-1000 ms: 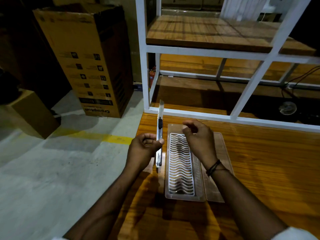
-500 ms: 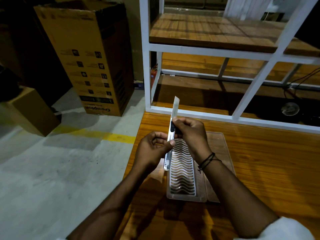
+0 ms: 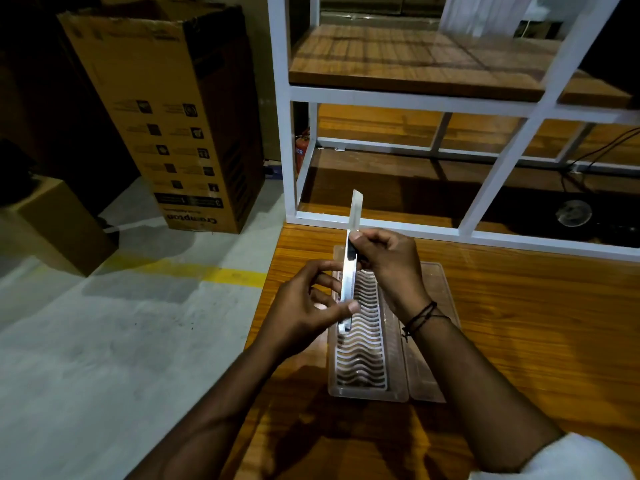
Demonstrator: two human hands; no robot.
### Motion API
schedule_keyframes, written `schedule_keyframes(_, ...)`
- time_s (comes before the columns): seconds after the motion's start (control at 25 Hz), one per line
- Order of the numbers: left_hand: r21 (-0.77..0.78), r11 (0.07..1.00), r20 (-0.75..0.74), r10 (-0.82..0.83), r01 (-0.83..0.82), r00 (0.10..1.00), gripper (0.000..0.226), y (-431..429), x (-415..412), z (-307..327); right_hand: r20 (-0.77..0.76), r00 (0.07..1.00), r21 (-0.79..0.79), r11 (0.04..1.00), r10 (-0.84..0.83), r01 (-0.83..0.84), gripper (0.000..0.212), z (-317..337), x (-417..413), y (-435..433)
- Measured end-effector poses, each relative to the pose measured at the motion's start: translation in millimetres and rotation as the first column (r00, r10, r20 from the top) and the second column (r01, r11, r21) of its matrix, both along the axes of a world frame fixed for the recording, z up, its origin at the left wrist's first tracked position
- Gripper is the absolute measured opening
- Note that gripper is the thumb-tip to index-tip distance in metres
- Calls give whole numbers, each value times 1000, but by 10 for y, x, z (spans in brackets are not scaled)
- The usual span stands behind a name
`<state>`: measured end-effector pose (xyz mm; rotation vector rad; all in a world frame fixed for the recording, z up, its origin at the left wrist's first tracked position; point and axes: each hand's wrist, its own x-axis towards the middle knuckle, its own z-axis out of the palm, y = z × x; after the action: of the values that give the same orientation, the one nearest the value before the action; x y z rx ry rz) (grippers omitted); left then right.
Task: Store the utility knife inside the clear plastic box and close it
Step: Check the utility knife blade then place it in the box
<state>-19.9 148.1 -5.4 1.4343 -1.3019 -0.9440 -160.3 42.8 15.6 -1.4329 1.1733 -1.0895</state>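
Observation:
A slim silver utility knife [image 3: 349,278] with its blade extended points away from me, held above the table. My left hand [image 3: 304,310] pinches its lower body with thumb and fingers. My right hand [image 3: 388,265] grips the knife near the black slider at its upper part. Below both hands the clear plastic box [image 3: 367,393] lies open on the wooden table [image 3: 519,323], with a white wavy insert inside. Its clear lid [image 3: 427,375] lies flat to the right of the tray.
A white metal shelf frame [image 3: 287,133] with wooden boards stands at the table's far edge. A tall cardboard box [image 3: 166,116] and a smaller one [image 3: 59,223] stand on the concrete floor to the left. The table's left edge runs close to the plastic box.
My right hand moved from above the box onto the knife's slider area. The knife tilted slightly right and came over the box; both hands now hold it.

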Motion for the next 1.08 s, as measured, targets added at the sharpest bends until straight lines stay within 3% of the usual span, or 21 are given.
schedule_keyframes(0.16, 62, 978, 173, -205, 197, 964, 108, 81, 39, 72, -3, 1000, -21, 1000, -8, 8, 19, 9, -49, -68)
schedule_keyframes(0.24, 49, 973, 248, -229, 224, 941, 115, 94, 39, 65, -15, 1000, -34, 999, -3, 2, 20, -6, -45, -68)
schedule_keyframes(0.8, 2, 976, 311, -207, 217, 928, 112, 106, -18, 12, 98, 995, -22, 999, 31, -29, 23, 14, -142, 39)
schedule_keyframes(1.08, -18, 978, 302, -193, 208, 934, 108, 98, -10, -6, 71, 995, -57, 996, 66, -62, 15, -6, -192, 116)
